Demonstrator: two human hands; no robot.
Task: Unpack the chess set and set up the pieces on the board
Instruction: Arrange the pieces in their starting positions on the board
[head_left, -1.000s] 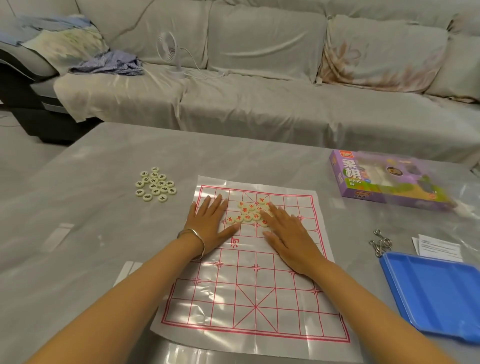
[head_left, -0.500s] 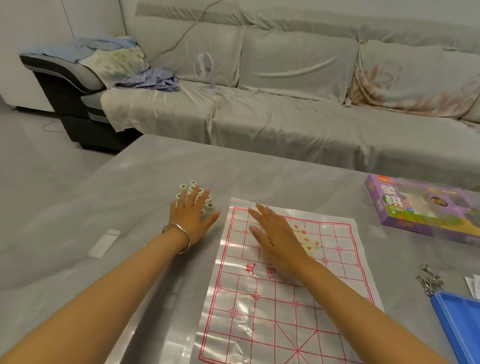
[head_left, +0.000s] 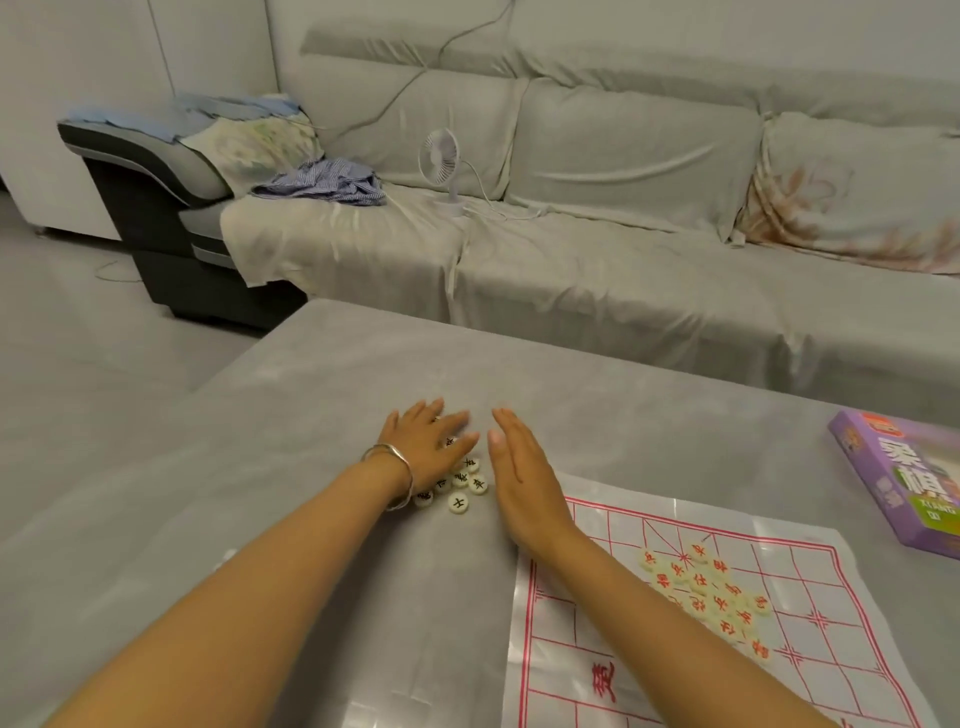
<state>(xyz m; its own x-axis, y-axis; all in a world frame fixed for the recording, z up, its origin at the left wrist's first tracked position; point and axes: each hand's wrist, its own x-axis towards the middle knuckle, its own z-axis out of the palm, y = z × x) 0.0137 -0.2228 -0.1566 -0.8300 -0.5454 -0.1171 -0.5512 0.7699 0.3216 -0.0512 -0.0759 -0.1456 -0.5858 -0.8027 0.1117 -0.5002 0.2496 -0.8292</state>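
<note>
A clear plastic board sheet with a red grid (head_left: 841, 613) lies on the grey table at the lower right. Several cream discs with red characters (head_left: 701, 587) sit in a cluster on it. Several cream discs with black characters (head_left: 460, 486) lie off the sheet on the table to its left. My left hand (head_left: 423, 444), a silver bangle on its wrist, lies flat with straight fingers over the far part of the black pile, hiding some discs. My right hand (head_left: 519, 473) stands on edge with straight fingers just right of that pile, between it and the sheet.
The purple game box (head_left: 898, 478) lies at the table's right edge. Beyond the table (head_left: 311, 415) stands a covered grey sofa (head_left: 597, 260) with a small white fan (head_left: 441, 166) and crumpled clothes (head_left: 322, 182). The table's left edge drops to the floor.
Both hands left the red pile on the sheet and moved left to the black pile. My right hand crossed off the sheet and turned on edge beside it. The view swung left.
</note>
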